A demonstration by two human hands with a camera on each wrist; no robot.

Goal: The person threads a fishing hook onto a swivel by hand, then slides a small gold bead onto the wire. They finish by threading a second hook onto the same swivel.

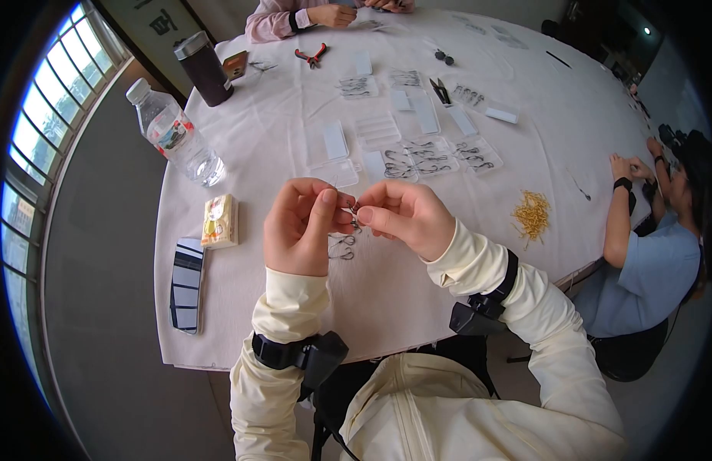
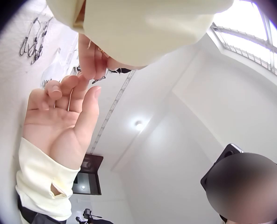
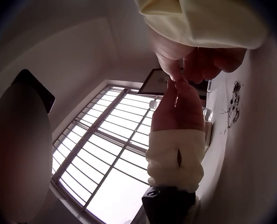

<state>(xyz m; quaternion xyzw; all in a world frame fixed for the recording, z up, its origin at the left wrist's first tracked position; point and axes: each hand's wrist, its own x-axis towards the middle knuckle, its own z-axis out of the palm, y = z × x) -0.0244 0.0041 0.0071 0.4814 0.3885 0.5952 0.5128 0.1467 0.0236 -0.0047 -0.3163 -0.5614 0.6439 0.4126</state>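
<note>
In the head view my left hand (image 1: 300, 225) and right hand (image 1: 412, 217) meet fingertip to fingertip above the near part of the table. Both pinch a small dark metal piece (image 1: 355, 208), mostly hidden by the fingers; its exact kind I cannot tell. Just below them, dark curved wire hooks (image 1: 342, 247) lie on the white tablecloth. The same dark hooks (image 2: 34, 44) show at the upper left of the left wrist view. Beyond my hands, an open clear plastic box (image 1: 452, 163) holds several similar hooks.
A pile of thin yellow pieces (image 1: 531, 214) lies to the right. At left are a phone (image 1: 187, 286), a tissue pack (image 1: 220, 220), a water bottle (image 1: 174, 132) and a dark tumbler (image 1: 205, 71). Farther back lie red-handled pliers (image 1: 311, 56) and dark pliers (image 1: 440, 91). Other people sit around the table.
</note>
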